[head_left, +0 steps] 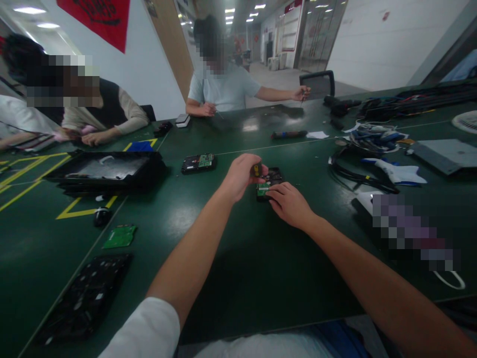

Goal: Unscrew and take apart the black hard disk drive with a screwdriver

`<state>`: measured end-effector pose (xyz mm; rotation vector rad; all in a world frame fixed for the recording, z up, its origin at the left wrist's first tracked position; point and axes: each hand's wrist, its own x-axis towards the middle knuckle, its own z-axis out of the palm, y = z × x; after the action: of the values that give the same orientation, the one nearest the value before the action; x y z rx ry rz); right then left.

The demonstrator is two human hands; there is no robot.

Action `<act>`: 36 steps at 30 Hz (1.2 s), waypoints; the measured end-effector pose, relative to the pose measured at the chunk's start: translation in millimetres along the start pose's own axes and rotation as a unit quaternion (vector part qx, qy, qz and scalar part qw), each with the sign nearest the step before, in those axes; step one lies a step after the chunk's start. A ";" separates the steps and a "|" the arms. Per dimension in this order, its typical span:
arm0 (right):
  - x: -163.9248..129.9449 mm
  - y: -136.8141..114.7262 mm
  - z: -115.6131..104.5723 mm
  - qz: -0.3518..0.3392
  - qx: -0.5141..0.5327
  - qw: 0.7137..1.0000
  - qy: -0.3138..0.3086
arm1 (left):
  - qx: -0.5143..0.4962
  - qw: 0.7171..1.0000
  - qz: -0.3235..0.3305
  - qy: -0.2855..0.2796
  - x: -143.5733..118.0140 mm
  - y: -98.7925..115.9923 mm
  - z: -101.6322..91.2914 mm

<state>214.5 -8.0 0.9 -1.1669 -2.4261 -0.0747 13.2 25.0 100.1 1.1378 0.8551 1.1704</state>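
Note:
A black hard drive (273, 177) with a green circuit board lies on the dark green table (231, 258) in front of me. My left hand (241, 175) is closed around a screwdriver handle (257, 170) with a yellow and black grip, held upright over the drive. My right hand (288, 204) rests on the drive's near edge, fingers pressing it down. The screwdriver's tip is hidden behind my fingers.
A second hard drive (198, 163) lies further left. A black tray (108, 171), a loose green board (119, 236) and a black keyboard part (87, 296) are on the left. Cables (368, 141) pile up at right. Two people sit across the table.

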 end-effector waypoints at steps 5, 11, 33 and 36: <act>0.2 -0.2 0.0 0.002 0.001 1.000 0.001 | 0.070 0.996 0.056 0.022 1.0 0.1 -2.2; 0.3 -0.5 -0.6 -0.003 0.008 1.000 0.006 | 0.067 0.997 0.038 -0.009 -2.0 3.4 -0.5; 0.4 -0.4 -0.7 0.002 0.016 1.000 0.005 | 0.017 1.000 0.015 0.010 3.2 -3.4 -4.2; 0.6 -0.3 -1.0 0.004 0.018 1.000 0.003 | 0.073 0.996 0.050 0.012 2.6 -1.1 -5.9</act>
<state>214.4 -8.0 2.1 -1.1584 -2.4081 -0.0309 8.5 28.8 97.8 1.2999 0.9223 1.2223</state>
